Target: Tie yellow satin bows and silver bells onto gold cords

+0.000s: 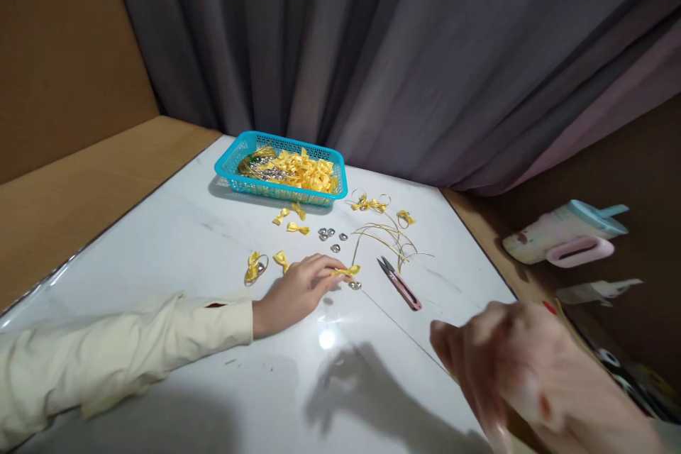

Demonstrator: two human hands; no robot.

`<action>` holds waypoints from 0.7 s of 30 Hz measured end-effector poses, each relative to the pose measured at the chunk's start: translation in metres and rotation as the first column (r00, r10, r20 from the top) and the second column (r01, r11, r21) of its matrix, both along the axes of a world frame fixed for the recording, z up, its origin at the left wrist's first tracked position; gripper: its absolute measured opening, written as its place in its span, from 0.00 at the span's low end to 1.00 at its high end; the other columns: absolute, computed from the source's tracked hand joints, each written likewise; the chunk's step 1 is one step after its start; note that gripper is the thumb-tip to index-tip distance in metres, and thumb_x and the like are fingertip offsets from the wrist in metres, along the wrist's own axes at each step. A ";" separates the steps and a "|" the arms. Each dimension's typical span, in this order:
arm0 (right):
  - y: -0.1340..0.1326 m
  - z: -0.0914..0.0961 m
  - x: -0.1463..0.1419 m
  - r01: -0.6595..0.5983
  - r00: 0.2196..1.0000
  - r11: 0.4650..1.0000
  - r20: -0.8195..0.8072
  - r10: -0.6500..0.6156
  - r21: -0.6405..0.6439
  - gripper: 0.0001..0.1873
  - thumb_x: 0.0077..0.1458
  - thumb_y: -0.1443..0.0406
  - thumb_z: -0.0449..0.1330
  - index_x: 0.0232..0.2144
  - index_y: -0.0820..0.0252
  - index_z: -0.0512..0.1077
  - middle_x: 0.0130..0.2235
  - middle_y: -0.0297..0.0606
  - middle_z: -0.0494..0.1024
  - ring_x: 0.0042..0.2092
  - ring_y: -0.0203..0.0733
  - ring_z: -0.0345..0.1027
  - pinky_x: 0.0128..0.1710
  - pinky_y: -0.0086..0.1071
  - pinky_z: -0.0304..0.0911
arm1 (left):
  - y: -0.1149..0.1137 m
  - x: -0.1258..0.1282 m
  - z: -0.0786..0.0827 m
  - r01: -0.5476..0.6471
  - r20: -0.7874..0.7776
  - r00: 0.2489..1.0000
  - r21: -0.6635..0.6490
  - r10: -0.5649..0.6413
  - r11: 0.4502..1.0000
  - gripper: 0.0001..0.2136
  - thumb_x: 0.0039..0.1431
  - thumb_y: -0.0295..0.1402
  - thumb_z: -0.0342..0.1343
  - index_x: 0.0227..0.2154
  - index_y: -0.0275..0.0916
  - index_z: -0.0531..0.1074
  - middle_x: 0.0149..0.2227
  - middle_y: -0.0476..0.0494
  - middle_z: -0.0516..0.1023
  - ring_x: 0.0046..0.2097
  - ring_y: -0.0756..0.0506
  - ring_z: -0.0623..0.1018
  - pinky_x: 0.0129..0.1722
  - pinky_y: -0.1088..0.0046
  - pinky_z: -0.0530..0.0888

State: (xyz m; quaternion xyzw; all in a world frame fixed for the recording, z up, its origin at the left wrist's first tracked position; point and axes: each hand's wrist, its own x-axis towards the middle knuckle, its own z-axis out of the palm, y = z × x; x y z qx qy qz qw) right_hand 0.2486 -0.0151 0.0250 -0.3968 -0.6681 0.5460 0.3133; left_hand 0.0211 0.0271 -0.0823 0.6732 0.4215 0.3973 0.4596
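Left hand (295, 294) pinned a yellow bow (347, 270) to the worktop (175, 255).
Its fingers (319, 268) lay flat and open; right hand (526, 369) blurred by the near edge, grip untellable; bare worktop leftward.

Yellow bow (348, 270) at fingertips of the left hand (295, 293); pink-handled scissors (400, 283) just right; turquoise lattice basket (277, 191) beyond; white marbled table (159, 241) beneath.
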 end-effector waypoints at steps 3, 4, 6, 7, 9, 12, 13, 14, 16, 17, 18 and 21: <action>0.006 -0.005 -0.020 -0.015 0.972 0.957 -0.230 -0.054 -0.289 0.06 0.46 0.61 0.65 0.21 0.55 0.77 0.16 0.33 0.72 0.14 0.30 0.61 0.14 0.25 0.54 | 0.002 0.001 0.002 0.083 0.178 0.983 -0.172 -0.052 0.982 0.09 0.60 0.36 0.50 0.39 0.37 0.69 0.40 0.42 0.77 0.43 0.44 0.76 0.43 0.68 0.70; 0.009 -0.008 -0.024 0.011 0.966 0.944 -0.241 -0.095 -0.330 0.05 0.45 0.63 0.65 0.22 0.58 0.77 0.17 0.34 0.73 0.14 0.29 0.60 0.13 0.23 0.52 | 0.003 0.002 0.002 0.100 0.224 0.973 -0.202 -0.054 0.974 0.09 0.60 0.36 0.51 0.39 0.36 0.69 0.40 0.41 0.78 0.43 0.44 0.76 0.43 0.67 0.70; 0.014 -0.017 -0.030 0.044 0.969 0.929 -0.210 -0.129 -0.367 0.05 0.45 0.64 0.66 0.24 0.61 0.77 0.17 0.35 0.74 0.13 0.28 0.59 0.12 0.22 0.50 | 0.004 0.002 0.004 0.128 0.302 0.952 -0.251 -0.048 0.960 0.10 0.58 0.36 0.53 0.38 0.35 0.69 0.41 0.40 0.77 0.44 0.44 0.76 0.45 0.66 0.69; 0.017 -0.021 -0.031 0.054 0.975 0.928 -0.183 -0.129 -0.370 0.06 0.45 0.64 0.66 0.25 0.62 0.76 0.17 0.35 0.74 0.13 0.28 0.59 0.12 0.22 0.50 | 0.005 0.002 0.005 0.147 0.335 0.941 -0.274 -0.048 0.950 0.10 0.57 0.36 0.54 0.38 0.35 0.69 0.41 0.39 0.77 0.44 0.44 0.76 0.45 0.66 0.69; 0.022 -0.029 -0.033 0.070 0.987 0.931 -0.112 -0.117 -0.359 0.07 0.45 0.63 0.66 0.27 0.63 0.75 0.18 0.35 0.74 0.13 0.27 0.59 0.13 0.22 0.50 | 0.007 0.002 0.006 0.189 0.379 0.924 -0.321 -0.057 0.928 0.10 0.57 0.36 0.55 0.37 0.35 0.69 0.40 0.39 0.78 0.43 0.45 0.76 0.45 0.67 0.68; 0.029 -0.036 -0.033 0.105 0.993 0.941 -0.016 -0.116 -0.323 0.09 0.45 0.61 0.66 0.25 0.64 0.74 0.17 0.32 0.72 0.14 0.26 0.57 0.14 0.23 0.50 | 0.008 0.000 0.005 0.230 0.395 0.916 -0.369 -0.072 0.901 0.09 0.57 0.36 0.54 0.37 0.35 0.69 0.37 0.42 0.79 0.41 0.47 0.75 0.43 0.69 0.67; 0.031 -0.038 -0.032 0.119 0.992 0.944 0.010 -0.122 -0.308 0.10 0.45 0.61 0.65 0.24 0.64 0.74 0.17 0.31 0.71 0.15 0.26 0.57 0.15 0.23 0.50 | 0.008 0.000 0.005 0.234 0.395 0.916 -0.377 -0.074 0.896 0.09 0.57 0.36 0.54 0.36 0.36 0.69 0.36 0.42 0.79 0.40 0.47 0.75 0.42 0.69 0.67; 0.033 -0.040 -0.031 0.129 0.992 0.948 0.027 -0.126 -0.291 0.11 0.46 0.60 0.65 0.24 0.64 0.74 0.17 0.31 0.70 0.15 0.27 0.56 0.15 0.24 0.51 | 0.009 0.000 0.005 0.235 0.392 0.917 -0.383 -0.074 0.893 0.08 0.57 0.36 0.54 0.35 0.35 0.69 0.35 0.43 0.79 0.38 0.48 0.75 0.41 0.70 0.67; 0.037 -0.042 -0.029 0.127 0.992 0.959 0.043 -0.120 -0.253 0.12 0.48 0.58 0.63 0.26 0.63 0.74 0.19 0.32 0.71 0.17 0.28 0.58 0.19 0.25 0.55 | 0.009 0.000 0.004 0.230 0.376 0.924 -0.393 -0.073 0.890 0.09 0.57 0.37 0.54 0.33 0.35 0.69 0.34 0.43 0.78 0.36 0.48 0.74 0.37 0.71 0.66; 0.038 -0.043 -0.028 0.112 0.993 0.965 0.046 -0.104 -0.236 0.12 0.48 0.58 0.63 0.28 0.63 0.75 0.20 0.33 0.72 0.19 0.29 0.59 0.21 0.27 0.58 | 0.009 0.000 0.005 0.224 0.366 0.928 -0.398 -0.070 0.889 0.09 0.57 0.37 0.54 0.33 0.35 0.69 0.33 0.44 0.78 0.34 0.48 0.73 0.36 0.72 0.65; 0.039 -0.044 -0.027 0.095 0.995 0.970 0.049 -0.086 -0.223 0.12 0.49 0.58 0.62 0.30 0.62 0.75 0.21 0.33 0.72 0.21 0.30 0.61 0.24 0.28 0.60 | 0.010 0.000 0.005 0.217 0.357 0.932 -0.406 -0.064 0.888 0.09 0.57 0.37 0.54 0.32 0.35 0.69 0.32 0.44 0.78 0.33 0.49 0.72 0.34 0.72 0.65; 0.040 -0.045 -0.026 0.072 0.995 0.979 0.088 -0.056 -0.191 0.12 0.50 0.59 0.61 0.33 0.61 0.75 0.22 0.33 0.72 0.24 0.33 0.65 0.30 0.30 0.63 | 0.010 0.000 0.006 0.218 0.353 0.934 -0.426 -0.060 0.878 0.09 0.56 0.37 0.55 0.31 0.34 0.69 0.30 0.45 0.77 0.30 0.50 0.71 0.31 0.74 0.63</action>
